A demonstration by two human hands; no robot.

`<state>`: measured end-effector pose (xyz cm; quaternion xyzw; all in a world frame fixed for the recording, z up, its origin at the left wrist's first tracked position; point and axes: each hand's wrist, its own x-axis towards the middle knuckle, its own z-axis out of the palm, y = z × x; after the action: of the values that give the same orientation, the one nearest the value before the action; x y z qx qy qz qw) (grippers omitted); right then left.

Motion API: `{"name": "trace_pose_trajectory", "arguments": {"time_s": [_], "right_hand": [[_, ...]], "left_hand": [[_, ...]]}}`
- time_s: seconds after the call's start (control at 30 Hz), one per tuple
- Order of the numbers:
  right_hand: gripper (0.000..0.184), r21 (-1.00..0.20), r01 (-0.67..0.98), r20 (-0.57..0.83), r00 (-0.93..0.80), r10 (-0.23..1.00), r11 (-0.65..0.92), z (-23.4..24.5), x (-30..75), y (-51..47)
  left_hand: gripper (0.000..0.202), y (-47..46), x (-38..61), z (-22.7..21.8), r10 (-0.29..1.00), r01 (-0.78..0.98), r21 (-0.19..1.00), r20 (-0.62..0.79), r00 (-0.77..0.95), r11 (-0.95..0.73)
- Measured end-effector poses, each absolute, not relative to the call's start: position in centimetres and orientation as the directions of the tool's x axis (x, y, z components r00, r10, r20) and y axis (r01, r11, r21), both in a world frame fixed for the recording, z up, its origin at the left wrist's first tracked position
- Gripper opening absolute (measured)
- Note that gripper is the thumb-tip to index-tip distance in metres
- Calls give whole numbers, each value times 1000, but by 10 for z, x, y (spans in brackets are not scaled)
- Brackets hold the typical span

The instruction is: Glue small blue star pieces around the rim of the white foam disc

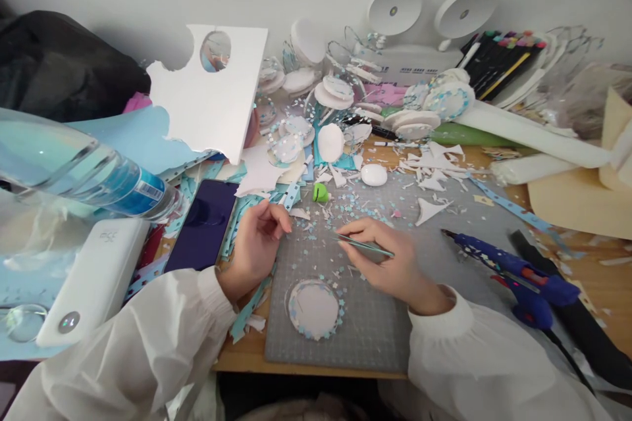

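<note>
Nearest the lens: white sleeves (162,322), at seven and five o'clock of the view. Dark phone (201,227) at nine o'clock of the left hand (259,240), close beside it. Left fingers loosely curled, half open, nothing seen in hold. Next right, low on the grey mat (375,342): round white disc (315,309), flat, small blue stars along the rim, no long axis. At about seven o'clock from the tips of the tweezers (368,248), near but apart; slightly closer to the right hand (390,260). Tweezers pinched between right thumb and fingers, points towards nine to ten; tip gap too small to tell. Right forearm at four o'clock. Glue gun (508,270) farther out, at three.
</note>
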<state>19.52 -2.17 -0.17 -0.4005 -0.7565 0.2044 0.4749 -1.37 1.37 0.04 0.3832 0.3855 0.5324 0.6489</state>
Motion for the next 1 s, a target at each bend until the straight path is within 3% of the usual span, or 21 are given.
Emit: {"name": "trace_pose_trajectory", "arguments": {"time_s": [0.2, 0.4, 0.63, 0.8, 0.9, 1.0], "right_hand": [[12, -676, 421, 553, -252, 794, 605, -10, 186, -22], [13, -751, 402, 490, -193, 850, 524, -7, 188, -23], [14, -726, 428, 436, -319, 841, 538, -8, 193, -25], [15, -728, 426, 440, -311, 842, 538, -11, 191, -26], [14, -786, 369, 429, -251, 868, 496, -7, 189, -26], [14, -915, 224, 316, -124, 941, 336, -1, 189, -25]], "left_hand": [[47, 15, -12, 0, 988, -371, 918, -110, 106, 142], [46, 15, -12, -2, 986, -448, 882, -97, 132, 147], [45, 13, -12, -1, 987, -438, 887, -97, 129, 144], [45, 14, -12, -1, 987, -423, 895, -100, 127, 144], [45, 14, -12, -2, 986, -415, 898, -98, 137, 147], [45, 13, -13, -5, 989, -366, 923, -72, 131, 115]]}}
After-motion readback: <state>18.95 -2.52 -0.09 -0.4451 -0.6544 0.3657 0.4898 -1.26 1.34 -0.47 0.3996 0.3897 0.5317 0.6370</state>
